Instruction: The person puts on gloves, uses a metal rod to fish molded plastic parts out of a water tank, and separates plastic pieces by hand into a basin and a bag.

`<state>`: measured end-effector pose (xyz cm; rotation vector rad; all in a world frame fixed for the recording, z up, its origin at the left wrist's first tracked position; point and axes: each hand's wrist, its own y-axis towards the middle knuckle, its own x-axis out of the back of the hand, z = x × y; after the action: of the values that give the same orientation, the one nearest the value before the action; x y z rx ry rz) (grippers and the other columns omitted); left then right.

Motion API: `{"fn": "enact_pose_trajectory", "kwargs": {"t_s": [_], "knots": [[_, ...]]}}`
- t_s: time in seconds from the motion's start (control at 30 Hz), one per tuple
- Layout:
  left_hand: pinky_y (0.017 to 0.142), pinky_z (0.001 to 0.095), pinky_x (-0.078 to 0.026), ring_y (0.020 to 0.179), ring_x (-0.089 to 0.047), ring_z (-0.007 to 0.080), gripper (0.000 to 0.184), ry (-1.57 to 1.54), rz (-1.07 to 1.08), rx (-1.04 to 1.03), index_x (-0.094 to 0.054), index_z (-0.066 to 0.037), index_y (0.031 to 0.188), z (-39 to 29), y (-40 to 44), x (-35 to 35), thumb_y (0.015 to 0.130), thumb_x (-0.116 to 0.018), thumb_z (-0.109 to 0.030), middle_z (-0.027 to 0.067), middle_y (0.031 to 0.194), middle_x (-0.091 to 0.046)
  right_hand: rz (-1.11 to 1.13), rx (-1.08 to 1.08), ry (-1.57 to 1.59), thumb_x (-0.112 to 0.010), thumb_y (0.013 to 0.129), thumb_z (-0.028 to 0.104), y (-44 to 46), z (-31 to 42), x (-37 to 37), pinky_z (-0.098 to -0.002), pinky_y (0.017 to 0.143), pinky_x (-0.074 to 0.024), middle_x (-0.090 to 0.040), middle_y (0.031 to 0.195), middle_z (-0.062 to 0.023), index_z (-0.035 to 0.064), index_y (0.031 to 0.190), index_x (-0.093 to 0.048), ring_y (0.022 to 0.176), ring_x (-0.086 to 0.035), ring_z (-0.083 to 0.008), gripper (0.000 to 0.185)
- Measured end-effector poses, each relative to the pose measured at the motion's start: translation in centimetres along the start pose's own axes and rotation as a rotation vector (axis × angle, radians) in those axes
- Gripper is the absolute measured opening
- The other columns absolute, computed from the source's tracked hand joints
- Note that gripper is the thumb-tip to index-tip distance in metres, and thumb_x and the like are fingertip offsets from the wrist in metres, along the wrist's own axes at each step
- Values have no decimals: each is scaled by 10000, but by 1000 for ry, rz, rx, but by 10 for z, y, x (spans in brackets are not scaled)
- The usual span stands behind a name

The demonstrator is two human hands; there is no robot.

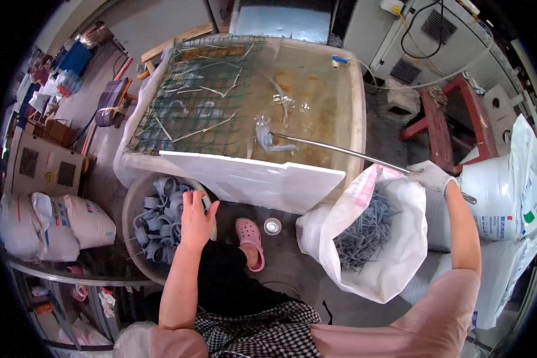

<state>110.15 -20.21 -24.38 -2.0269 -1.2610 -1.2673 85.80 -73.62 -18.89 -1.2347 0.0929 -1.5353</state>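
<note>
Rod (346,153) of metal reaches across the tank (357,107), its far end at a grey plastic piece (267,140) in the water; whether they touch, I cannot tell. The gloved right hand (429,177) is closed around the rod near its other end. Over a tub (130,241) of grey plastic parts (161,222), the left hand (198,222) has its thumb apart from its fingers; I cannot tell if it grips anything. Green netting (200,98) covers the tank's left part. A white board (253,179) stands along its near side, and an open sack (394,280) holds grey scraps (364,235).
</note>
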Motion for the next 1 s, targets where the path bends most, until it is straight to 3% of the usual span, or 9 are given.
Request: {"fn": "enact_pose_trajectory", "kwargs": {"t_s": [0.07,0.13,0.17,0.3,0.43,0.53,0.77,0.87,1.0], "knots": [[794,473,-452,941,-505,445,353,-14,-10,12,-474,6,1062,-2,-1,-2,822,-682,-148,231,1019,-466,47,-1,-53,-618,879,169,21,17,-7,-224,585,-405,-586,776,56,11,1101,-663,661,-461,-40,276],[732,439,-451,842,-523,337,349,-20,-39,-42,-473,-15,1084,0,1,-5,826,-685,-116,182,987,-455,65,137,104,-620,882,176,48,29,-20,-221,637,-430,-618,833,37,9,1108,-660,715,-491,-50,283],[728,442,-452,853,-526,346,368,-40,-26,-33,-464,-17,1097,0,2,-6,825,-688,-122,183,990,-447,62,140,32,-619,883,180,60,40,-24,-244,728,-463,-668,917,-20,-5,1128,-647,794,-555,-92,308],[741,461,-450,883,-511,412,397,-56,-22,-67,-443,-13,1121,-6,4,-3,829,-684,-134,204,1035,-444,-17,157,-174,-616,880,210,110,75,-41,-300,855,-471,-692,1023,-123,-15,1138,-632,926,-618,-165,342],[779,467,-452,945,-503,450,427,-58,-13,-29,-442,-8,1147,-14,4,-1,825,-688,-143,222,1078,-448,-41,295,-368,-616,874,250,158,108,-64,-309,838,-479,-686,983,-183,-20,1120,-632,879,-645,-236,366],[786,466,-457,952,-502,448,434,-78,-25,-41,-440,-10,1157,-14,6,-1,828,-685,-151,224,1083,-448,-72,299,-246,-594,858,350,217,102,-92,-353,888,-465,-647,1061,-218,80,1141,-640,1023,-616,-328,394],[808,458,-460,967,-501,440,461,-105,16,46,-428,4,1168,-19,10,2,828,-680,-178,226,1075,-453,-55,427,-259,-532,884,380,230,186,-156,-388,940,-442,-622,1173,-150,131,1216,-601,1087,-577,-348,421],[800,456,-465,967,-505,434,455,-90,-19,37,-432,7,1159,-15,6,-2,832,-675,-195,223,1068,-454,-56,422,-289,-534,882,378,229,199,-163,-389,948,-438,-614,1182,-160,134,1222,-598,1108,-569,-341,423],[779,449,-474,951,-526,420,424,-69,-12,39,-443,9,1110,-6,3,-4,825,-682,-195,224,1061,-455,-173,354,-415,-555,866,406,174,200,-103,-389,956,-441,-612,1187,-156,174,1213,-612,1118,-568,-332,422]]}}
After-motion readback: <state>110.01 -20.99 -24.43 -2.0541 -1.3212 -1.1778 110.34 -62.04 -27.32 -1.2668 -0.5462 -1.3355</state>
